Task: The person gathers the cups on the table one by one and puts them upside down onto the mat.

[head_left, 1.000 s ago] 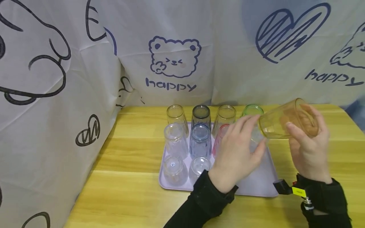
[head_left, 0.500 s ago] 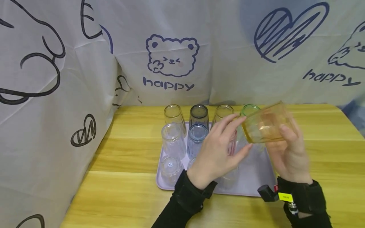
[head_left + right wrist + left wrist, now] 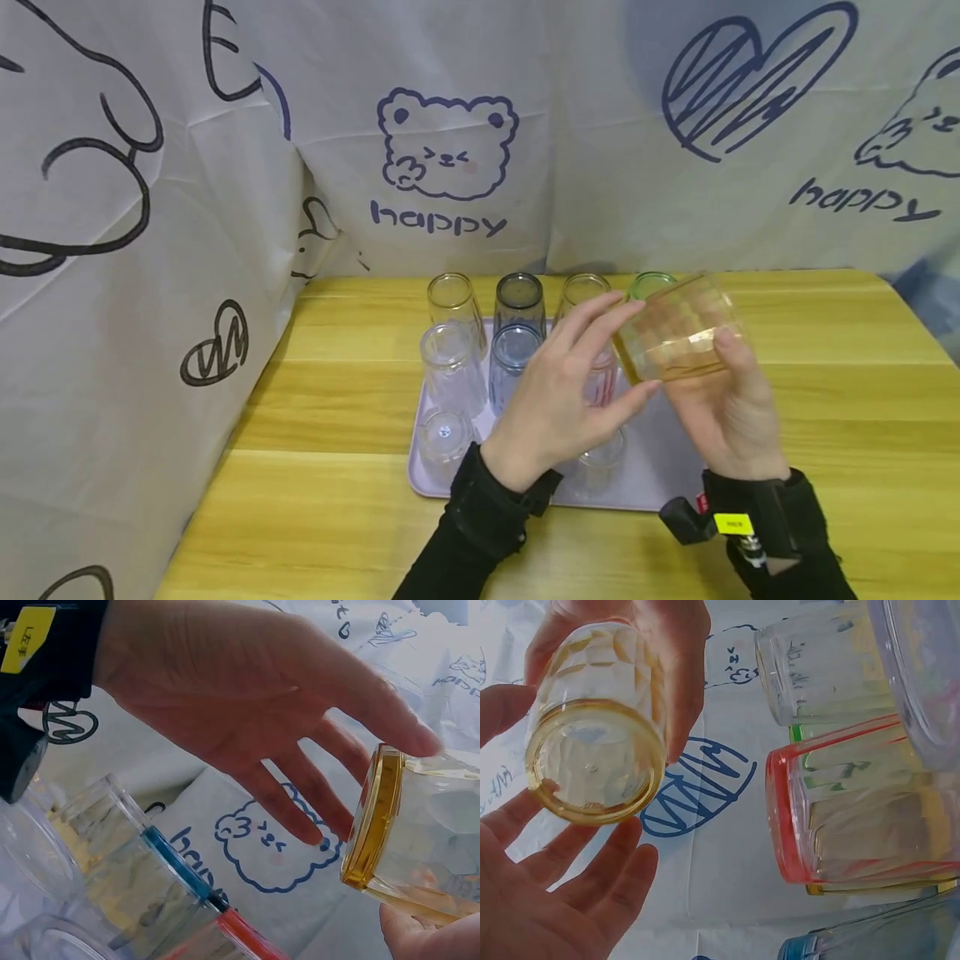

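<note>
An amber drinking glass (image 3: pixel 675 333) is lifted above the purple tray (image 3: pixel 667 454), tilted well over, its thick base toward the left. My right hand (image 3: pixel 731 408) holds it round the side with the thumb across the front; in the left wrist view this right hand (image 3: pixel 676 660) wraps the glass wall. At the base end, my left hand (image 3: pixel 551 392) reaches in with fingers spread and mostly straight. Its thumb and fingertips touch the edge of the base, as seen in the left wrist view of this hand (image 3: pixel 555 892). The right wrist view shows its thumb on the glass.
Rows of glasses stand on the tray: a dark grey glass (image 3: pixel 519 300), a blue glass (image 3: pixel 514 367), a green glass (image 3: pixel 651 286), a red glass (image 3: pixel 602 379) and several clear ones. Behind the wooden table (image 3: pixel 337 400) hangs a printed white cloth (image 3: pixel 600 167).
Both hands and the amber glass have moved left and slightly down, over the tray. The right hand has come closer to the left hand, and the glass shows more side-on.
</note>
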### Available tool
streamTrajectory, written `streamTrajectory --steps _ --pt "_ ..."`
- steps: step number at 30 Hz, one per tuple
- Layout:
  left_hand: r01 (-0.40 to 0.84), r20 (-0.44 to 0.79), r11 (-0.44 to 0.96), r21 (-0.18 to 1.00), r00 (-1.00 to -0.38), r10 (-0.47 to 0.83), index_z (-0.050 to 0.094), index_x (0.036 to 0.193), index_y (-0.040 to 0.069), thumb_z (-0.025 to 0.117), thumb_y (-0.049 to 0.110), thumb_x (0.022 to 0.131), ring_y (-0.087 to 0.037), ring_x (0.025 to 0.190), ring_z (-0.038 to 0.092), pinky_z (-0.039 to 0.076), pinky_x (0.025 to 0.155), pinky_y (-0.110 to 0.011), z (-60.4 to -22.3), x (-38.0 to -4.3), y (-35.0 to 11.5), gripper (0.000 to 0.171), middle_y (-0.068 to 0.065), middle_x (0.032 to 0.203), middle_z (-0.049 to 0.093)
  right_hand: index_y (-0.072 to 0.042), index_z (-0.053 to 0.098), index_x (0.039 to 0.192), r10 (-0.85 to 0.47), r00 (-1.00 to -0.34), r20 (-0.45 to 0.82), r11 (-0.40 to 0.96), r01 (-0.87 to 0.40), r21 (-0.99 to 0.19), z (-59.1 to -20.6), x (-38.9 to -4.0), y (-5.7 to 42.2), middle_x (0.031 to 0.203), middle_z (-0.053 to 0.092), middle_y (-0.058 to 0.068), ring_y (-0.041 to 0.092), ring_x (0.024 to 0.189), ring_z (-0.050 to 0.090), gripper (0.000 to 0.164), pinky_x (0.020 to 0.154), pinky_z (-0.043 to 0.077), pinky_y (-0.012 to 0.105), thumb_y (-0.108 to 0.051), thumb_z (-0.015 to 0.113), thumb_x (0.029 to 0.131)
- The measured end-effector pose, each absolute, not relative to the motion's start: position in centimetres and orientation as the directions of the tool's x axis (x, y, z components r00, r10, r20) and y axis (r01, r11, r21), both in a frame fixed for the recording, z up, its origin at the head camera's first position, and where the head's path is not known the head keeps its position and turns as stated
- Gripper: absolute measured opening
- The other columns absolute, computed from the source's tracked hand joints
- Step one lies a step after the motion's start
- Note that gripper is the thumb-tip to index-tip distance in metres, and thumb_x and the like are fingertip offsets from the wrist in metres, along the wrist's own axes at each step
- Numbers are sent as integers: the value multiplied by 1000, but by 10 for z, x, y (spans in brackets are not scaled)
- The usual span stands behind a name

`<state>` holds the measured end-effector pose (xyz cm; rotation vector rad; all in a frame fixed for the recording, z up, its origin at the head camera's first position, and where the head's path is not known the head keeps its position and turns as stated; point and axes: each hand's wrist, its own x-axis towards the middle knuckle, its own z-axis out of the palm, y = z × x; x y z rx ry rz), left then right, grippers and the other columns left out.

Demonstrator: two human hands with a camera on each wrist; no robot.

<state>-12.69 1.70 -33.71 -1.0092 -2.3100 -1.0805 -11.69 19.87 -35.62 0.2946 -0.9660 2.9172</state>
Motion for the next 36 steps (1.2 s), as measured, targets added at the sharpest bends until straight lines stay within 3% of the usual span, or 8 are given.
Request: streamTrajectory --steps 7,16,25,36 --pt "743 607 452 493 -666 433 42 150 18 79 36 86 -23 140 50 47 112 -30 -341 -128 20 75 -11 152 47 -14 38 149 -51 -977 206 -816 -78 -572 -358 -117 195 142 50 4 19 122 56 66 104 51 32 -20 70 91" --pt "770 631 375 516 -638 442 40 150 14 80 30 85 -21 136 54 43 114 -23 -345 -130 26 78 -12 149 48 -15 33 153 -101 -973 210 -830 -34 -557 -358 -115 195 146 45 5 19 126 52 74 108 49 32 -24 72 91" --pt "790 671 363 495 -612 418 41 149 12 81 29 85 -21 133 56 45 111 -21 -346 -130 29 78 -13 146 49 -18 30 155 -112 -977 182 -776 -28 -630 -362 -116 196 152 39 5 17 128 49 81 103 51 30 -36 74 89" --pt "779 665 352 518 -626 407 42 148 10 81 27 84 -23 130 58 48 108 -22 -341 -129 25 77 -14 145 51 -16 29 154 -185 -953 241 -686 -51 -726 -360 -117 202 153 38 5 18 133 44 77 110 44 32 -38 70 93"
